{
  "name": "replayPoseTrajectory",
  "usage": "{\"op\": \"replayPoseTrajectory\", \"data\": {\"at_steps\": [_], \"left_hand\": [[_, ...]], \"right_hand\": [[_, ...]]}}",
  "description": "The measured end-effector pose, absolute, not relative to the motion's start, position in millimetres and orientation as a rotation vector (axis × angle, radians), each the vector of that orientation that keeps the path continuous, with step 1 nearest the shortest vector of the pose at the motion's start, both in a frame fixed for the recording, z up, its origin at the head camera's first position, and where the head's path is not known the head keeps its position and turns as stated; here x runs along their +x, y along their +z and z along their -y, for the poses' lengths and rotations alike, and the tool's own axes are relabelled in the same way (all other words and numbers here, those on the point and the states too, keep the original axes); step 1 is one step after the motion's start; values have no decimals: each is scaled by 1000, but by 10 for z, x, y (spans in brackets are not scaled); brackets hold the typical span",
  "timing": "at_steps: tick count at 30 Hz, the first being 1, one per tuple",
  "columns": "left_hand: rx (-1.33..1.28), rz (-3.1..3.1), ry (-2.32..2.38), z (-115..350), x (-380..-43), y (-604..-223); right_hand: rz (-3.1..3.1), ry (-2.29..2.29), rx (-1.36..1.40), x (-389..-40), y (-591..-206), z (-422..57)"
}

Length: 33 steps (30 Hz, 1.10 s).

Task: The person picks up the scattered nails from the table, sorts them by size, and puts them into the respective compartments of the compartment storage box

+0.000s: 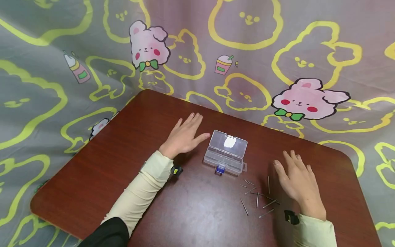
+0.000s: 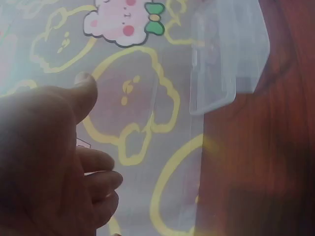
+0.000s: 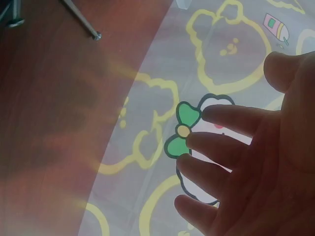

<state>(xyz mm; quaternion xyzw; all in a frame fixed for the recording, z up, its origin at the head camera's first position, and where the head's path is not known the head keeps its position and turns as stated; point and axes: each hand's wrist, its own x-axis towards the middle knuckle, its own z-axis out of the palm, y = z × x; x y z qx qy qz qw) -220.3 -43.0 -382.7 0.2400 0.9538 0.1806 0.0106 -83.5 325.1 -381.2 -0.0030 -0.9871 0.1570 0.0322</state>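
My left hand [image 1: 183,135] hovers over the table just left of a clear plastic compartment box, fingers straight and thumb spread toward it, holding nothing. The box [image 1: 229,168] stands with its lid [image 1: 219,140] raised at the back and a blue latch [image 1: 220,169] at the front; its sections show no contents. In the left wrist view the same box [image 2: 214,69] appears beyond the thumb. Several thin metal nails [image 1: 244,207] lie scattered in front of the box. To their right, my right hand [image 1: 297,180] is spread with nothing in it; a nail [image 3: 81,18] shows near the top of the right wrist view.
The brown wooden table [image 1: 191,212] has rounded corners. Behind it and along its left side hangs a grey curtain [image 1: 191,27] with yellow outlines and pink rabbit faces, close to the table's edges. Dark straps with small devices sit at both wrists.
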Motion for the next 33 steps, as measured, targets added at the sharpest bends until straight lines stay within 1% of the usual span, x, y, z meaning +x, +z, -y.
{"op": "replayPoseTrajectory", "data": {"at_steps": [3,9,18,22,26,33], "left_hand": [[751,-2890,767,417,-2216,-3854],[678,-2673,1189,417,-2234,-3940],[568,-2345,1584,393,-2263,-3996],[540,-2240,1626,367,-2277,-4041],[568,-2254,1570,346,-2298,-4116],[622,-2290,1460,309,-2320,-4194]], "right_hand": [[3036,483,-9,-833,-3816,-3258],[3020,478,0,-835,-3820,-3253],[3005,555,-15,-835,-3854,-3266],[2993,612,-6,-836,-3856,-3269],[2971,677,10,-842,-3860,-3274],[2984,684,-39,-832,-3911,-3263]]}}
